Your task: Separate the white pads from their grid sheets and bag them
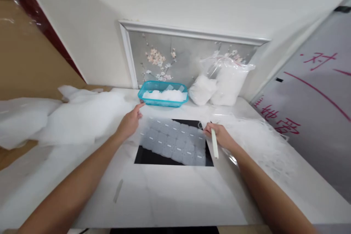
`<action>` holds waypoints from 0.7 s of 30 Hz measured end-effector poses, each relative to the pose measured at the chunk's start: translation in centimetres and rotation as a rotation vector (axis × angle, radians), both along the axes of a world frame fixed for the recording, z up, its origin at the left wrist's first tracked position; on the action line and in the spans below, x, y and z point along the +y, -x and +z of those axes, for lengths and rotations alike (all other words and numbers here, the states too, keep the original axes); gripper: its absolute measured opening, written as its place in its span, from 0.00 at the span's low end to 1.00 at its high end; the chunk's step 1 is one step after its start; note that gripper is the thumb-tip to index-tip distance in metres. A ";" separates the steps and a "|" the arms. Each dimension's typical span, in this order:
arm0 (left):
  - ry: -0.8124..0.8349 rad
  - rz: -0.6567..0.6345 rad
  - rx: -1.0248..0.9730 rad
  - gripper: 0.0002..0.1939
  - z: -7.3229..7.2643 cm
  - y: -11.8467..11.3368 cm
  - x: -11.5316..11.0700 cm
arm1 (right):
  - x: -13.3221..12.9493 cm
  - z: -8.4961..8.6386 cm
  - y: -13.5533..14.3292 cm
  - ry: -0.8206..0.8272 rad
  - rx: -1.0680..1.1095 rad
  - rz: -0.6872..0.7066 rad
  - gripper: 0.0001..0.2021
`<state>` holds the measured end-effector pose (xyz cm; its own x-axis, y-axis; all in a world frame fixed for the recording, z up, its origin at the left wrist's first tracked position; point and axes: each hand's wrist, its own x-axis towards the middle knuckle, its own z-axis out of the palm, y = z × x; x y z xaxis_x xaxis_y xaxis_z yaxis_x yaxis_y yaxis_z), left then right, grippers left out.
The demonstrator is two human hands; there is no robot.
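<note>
Blue basket (163,99) of white pieces, two clear bags (222,82) behind.

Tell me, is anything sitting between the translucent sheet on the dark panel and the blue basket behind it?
Nothing visible does. Only bare white tabletop separates the sheet from the blue basket. The left hand rests at the sheet's left edge, off to the side.

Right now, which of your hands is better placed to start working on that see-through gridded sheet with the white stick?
Probably the right hand: it already grips the white stick at the sheet's right edge. The left hand rests open on the far left corner, better suited to steadying it.
</note>
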<state>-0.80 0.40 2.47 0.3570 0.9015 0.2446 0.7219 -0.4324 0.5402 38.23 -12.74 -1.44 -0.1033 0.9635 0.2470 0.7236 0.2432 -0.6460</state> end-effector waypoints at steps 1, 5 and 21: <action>-0.027 -0.008 0.053 0.27 0.6 0.0 0.7 | 0.0 0.0 0.2 -0.009 -0.029 0.013 0.15; -0.136 -0.045 0.234 0.25 1.3 -2.0 0.9 | 0.3 -0.4 0.5 0.019 0.051 0.022 0.15; -0.106 -0.838 0.327 0.39 -4.1 -8.7 -14.3 | -5.2 0.8 3.6 0.280 0.560 0.023 0.12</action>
